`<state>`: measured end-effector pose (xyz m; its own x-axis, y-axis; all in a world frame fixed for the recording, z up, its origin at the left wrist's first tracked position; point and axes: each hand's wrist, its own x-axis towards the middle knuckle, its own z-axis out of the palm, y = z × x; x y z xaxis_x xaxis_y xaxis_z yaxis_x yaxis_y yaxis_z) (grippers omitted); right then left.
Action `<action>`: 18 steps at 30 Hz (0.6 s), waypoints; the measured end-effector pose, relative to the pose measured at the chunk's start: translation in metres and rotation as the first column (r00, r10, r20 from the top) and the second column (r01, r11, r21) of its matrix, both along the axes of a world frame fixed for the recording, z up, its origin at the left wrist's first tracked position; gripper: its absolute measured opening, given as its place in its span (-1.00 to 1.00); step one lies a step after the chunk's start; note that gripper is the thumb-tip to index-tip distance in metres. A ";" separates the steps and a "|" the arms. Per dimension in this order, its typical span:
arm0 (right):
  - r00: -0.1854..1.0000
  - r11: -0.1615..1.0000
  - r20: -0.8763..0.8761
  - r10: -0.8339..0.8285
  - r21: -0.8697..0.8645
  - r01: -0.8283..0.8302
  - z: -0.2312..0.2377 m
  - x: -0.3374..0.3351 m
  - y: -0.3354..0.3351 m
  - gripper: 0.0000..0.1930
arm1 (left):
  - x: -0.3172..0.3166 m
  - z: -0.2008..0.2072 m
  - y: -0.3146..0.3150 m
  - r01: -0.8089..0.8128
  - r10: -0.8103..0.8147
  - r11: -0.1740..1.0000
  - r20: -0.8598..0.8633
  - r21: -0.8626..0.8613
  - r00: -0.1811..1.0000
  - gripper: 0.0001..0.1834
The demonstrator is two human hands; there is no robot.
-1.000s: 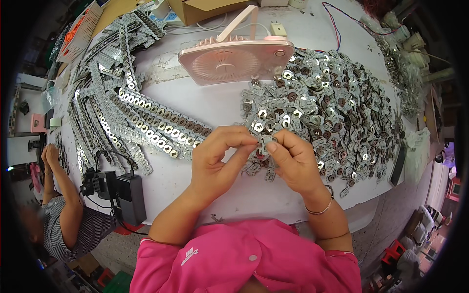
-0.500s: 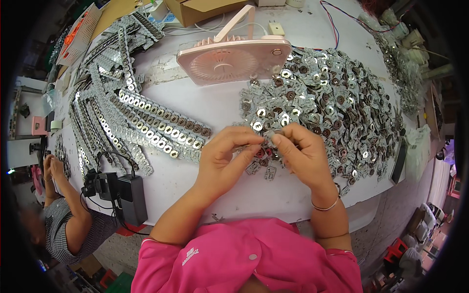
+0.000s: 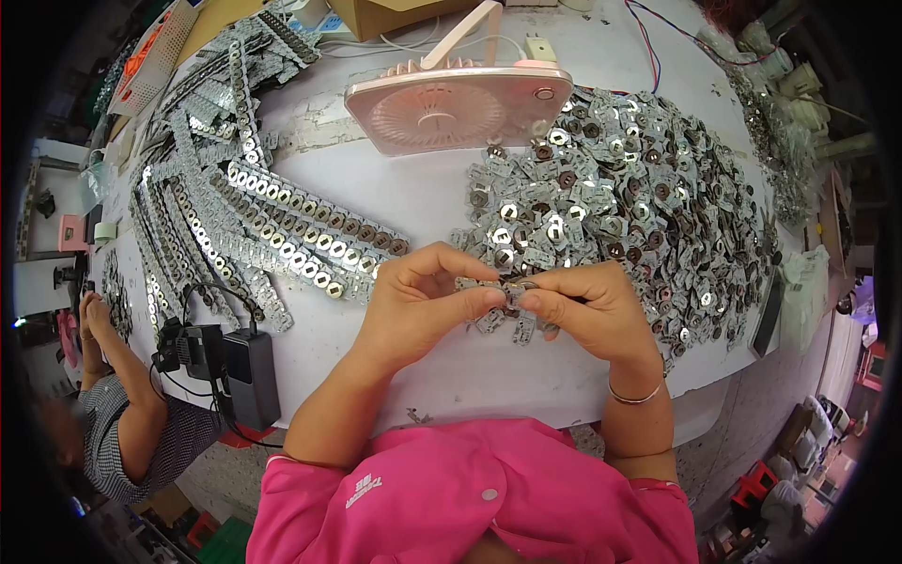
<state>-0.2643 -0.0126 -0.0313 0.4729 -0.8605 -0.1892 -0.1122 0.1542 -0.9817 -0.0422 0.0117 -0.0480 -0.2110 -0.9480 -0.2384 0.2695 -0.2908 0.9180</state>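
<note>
My left hand (image 3: pixel 413 308) and my right hand (image 3: pixel 594 310) meet over the near edge of a big pile of small metal parts (image 3: pixel 620 197). Thumb and fingers of my left hand pinch a small silvery metal part (image 3: pixel 465 283). My right hand is closed too, its thumb and fingertips on a small metal piece (image 3: pixel 514 295) that touches or nearly touches the first; whether the two are joined I cannot tell. A few loose parts (image 3: pixel 524 329) lie just below the fingertips. To the left, linked metal strips (image 3: pixel 329 249) with round discs lie fanned out.
A pink fan (image 3: pixel 456 111) stands behind my hands. Black power boxes (image 3: pixel 246 371) with cables sit at the table's left front. A co-worker's hands (image 3: pixel 94 315) are at far left. A white basket (image 3: pixel 155 58), cardboard box (image 3: pixel 385 19) and plastic bag (image 3: pixel 803 291) edge the table.
My hands have come slightly lower and closer together, the right one turned flatter, with the metal pieces between them now more visible. The whole view has shifted slightly.
</note>
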 end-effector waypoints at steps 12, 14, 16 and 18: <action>0.957 0.954 0.187 -0.220 0.246 0.171 -0.006 0.019 0.008 -0.82 | -0.009 -0.002 -0.002 -0.110 0.092 0.979 -0.106 -0.174 0.990 -0.80; 0.965 0.961 0.104 -0.240 0.165 0.222 -0.006 0.023 0.010 -0.81 | -0.008 -0.007 0.000 -0.077 0.141 0.904 0.122 -0.421 0.982 -0.78; 0.973 0.977 0.102 -0.208 0.077 0.200 -0.013 0.022 0.012 -0.81 | -0.010 -0.005 -0.001 -0.043 0.233 0.834 0.280 -0.550 0.932 -0.77; 0.976 0.980 0.090 -0.196 0.033 0.194 -0.014 0.022 0.012 -0.81 | -0.011 -0.004 -0.001 -0.018 0.303 0.782 0.354 -0.623 0.885 -0.76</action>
<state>-0.2419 -0.0005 -0.0457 0.3130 -0.9336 -0.1745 0.0135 0.1881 -0.9821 -0.0532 0.0112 -0.0523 -0.0581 -0.9352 0.3493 -0.1837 0.3540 0.9170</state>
